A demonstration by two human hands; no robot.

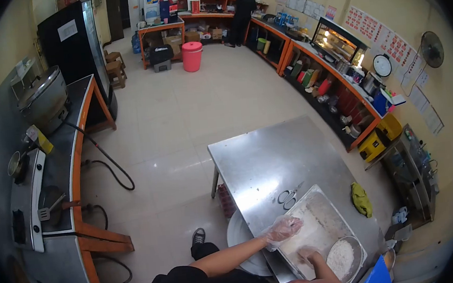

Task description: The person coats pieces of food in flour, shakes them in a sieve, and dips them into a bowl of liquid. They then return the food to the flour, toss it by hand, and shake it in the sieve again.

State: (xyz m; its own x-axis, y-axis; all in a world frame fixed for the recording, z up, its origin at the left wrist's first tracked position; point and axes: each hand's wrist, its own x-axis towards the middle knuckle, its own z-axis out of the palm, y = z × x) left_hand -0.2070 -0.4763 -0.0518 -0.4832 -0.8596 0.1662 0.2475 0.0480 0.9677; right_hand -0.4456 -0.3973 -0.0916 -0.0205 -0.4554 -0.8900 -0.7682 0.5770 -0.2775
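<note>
In the head view, we look down on a metal table [260,160], with a rectangular tray [341,220] lying at its near end. White powder [314,232] covers much of the tray's floor, thinner and greyer toward the far right side. Inside the tray's near right corner we see a round bowl [358,254] holding more white powder.

The left grip [284,229], in a clear plastic glove, is at the tray's left edge, its fingers partly curled and pointing inward over the tray; we cannot tell whether it has hold of anything. The right grip [309,255] is low in the near part of the tray, just left of the bowl, fingers turned down toward the powder. We cannot make out how far it is open or whether powder is caught in it.

Just beyond the tray's far left side lie scissors [291,193], and to the right of the tray, near the table's edge, a crumpled yellow-green cloth [361,200]. A large white tub [237,235] shows below the table's left edge.

Farther off, we see a stove [38,198] along the left, a lidded pink bin [193,58] on the floor and a person in black [242,16] standing at the back.
</note>
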